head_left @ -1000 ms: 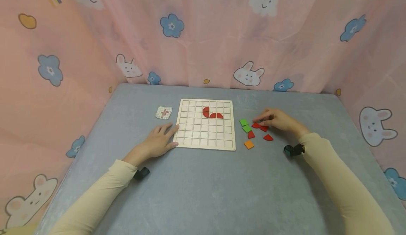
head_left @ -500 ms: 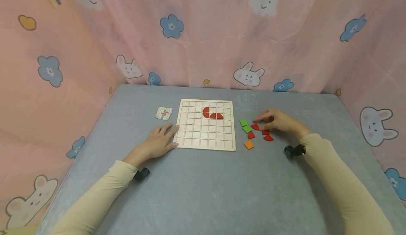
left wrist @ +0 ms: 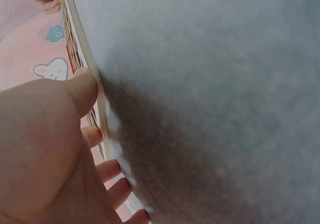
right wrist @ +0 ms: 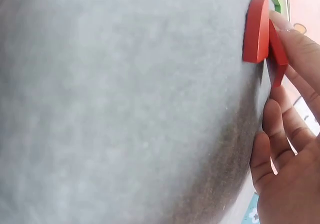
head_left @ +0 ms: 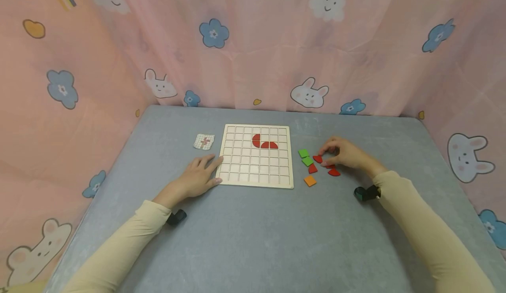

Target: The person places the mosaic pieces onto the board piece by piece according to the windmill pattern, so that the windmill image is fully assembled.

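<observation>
A pale wooden grid board [head_left: 254, 170] lies on the grey table, with red quarter-circle pieces [head_left: 265, 145] set in several of its squares. My left hand [head_left: 195, 179] rests at the board's left edge; in the left wrist view its thumb [left wrist: 85, 88] and fingertips touch the rim. Right of the board, my right hand [head_left: 344, 153] has thumb and forefinger curled at the edges of a red quarter-circle piece [head_left: 317, 158]. Two more red pieces [right wrist: 256, 31] appear close to the thumb in the right wrist view, one partly behind the other. The forefinger is largely hidden there.
Beside the right hand lie two green squares [head_left: 303, 153], an orange square [head_left: 310, 180] and other red pieces [head_left: 334, 172]. A small card with a red pinwheel pattern [head_left: 204, 142] lies left of the board. A pink patterned curtain [head_left: 253, 56] surrounds the table [head_left: 253, 240].
My right thumb and forefinger have shifted left and slightly down, closing in around one red piece. The red pieces under the hand shifted a little. My left hand stays put.
</observation>
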The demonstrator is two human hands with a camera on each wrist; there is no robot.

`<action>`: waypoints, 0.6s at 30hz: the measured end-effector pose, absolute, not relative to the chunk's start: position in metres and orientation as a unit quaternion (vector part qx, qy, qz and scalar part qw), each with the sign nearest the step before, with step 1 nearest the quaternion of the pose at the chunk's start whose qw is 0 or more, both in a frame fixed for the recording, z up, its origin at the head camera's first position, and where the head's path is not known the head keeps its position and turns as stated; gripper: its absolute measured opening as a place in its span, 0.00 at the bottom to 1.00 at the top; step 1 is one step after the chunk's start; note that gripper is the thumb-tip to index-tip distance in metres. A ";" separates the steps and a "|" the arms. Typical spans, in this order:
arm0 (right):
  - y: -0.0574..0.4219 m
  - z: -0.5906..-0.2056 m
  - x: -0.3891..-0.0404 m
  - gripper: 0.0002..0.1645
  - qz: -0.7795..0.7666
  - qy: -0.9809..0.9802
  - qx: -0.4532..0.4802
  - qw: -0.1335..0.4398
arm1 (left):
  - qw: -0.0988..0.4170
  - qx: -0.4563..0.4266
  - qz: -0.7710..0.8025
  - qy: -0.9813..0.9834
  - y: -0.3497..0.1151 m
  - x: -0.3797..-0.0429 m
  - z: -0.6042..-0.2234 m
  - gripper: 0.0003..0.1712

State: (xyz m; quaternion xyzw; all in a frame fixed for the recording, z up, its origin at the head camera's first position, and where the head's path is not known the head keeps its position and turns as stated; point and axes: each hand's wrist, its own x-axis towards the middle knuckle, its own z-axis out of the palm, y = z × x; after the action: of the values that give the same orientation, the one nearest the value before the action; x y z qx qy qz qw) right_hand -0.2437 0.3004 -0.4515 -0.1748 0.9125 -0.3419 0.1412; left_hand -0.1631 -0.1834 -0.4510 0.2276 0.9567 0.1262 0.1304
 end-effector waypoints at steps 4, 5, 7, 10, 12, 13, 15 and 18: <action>0.299 -0.453 -0.243 0.15 -0.339 0.915 -0.177 0.130 | 0.131 0.225 0.131 0.956 -0.185 -0.164 -0.453 0.40; 0.298 -0.453 -0.243 0.15 -0.339 0.915 -0.178 0.128 | 0.130 0.225 0.132 0.957 -0.185 -0.165 -0.454 0.40; 0.299 -0.453 -0.242 0.15 -0.338 0.916 -0.178 0.126 | 0.126 0.225 0.133 0.957 -0.186 -0.165 -0.457 0.40; 0.299 -0.452 -0.241 0.15 -0.336 0.917 -0.176 0.123 | 0.115 0.228 0.133 0.958 -0.187 -0.166 -0.460 0.40; 0.299 -0.451 -0.240 0.15 -0.336 0.917 -0.178 0.120 | 0.111 0.229 0.132 0.958 -0.187 -0.166 -0.461 0.40; 0.299 -0.451 -0.240 0.15 -0.335 0.917 -0.180 0.119 | 0.111 0.229 0.132 0.958 -0.188 -0.166 -0.461 0.40; 0.298 -0.451 -0.239 0.14 -0.336 0.917 -0.183 0.115 | 0.118 0.227 0.131 0.958 -0.187 -0.166 -0.460 0.41; 0.296 -0.451 -0.239 0.14 -0.333 0.918 -0.186 0.109 | 0.129 0.226 0.126 0.957 -0.186 -0.166 -0.456 0.41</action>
State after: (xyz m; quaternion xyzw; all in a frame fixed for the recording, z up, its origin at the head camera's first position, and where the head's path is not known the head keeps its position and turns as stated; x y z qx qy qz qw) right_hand -0.2387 0.2965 -0.4509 -0.1864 0.9178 -0.3333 0.1088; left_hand -0.1658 -0.1856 -0.4564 0.2256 0.9574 0.1256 0.1292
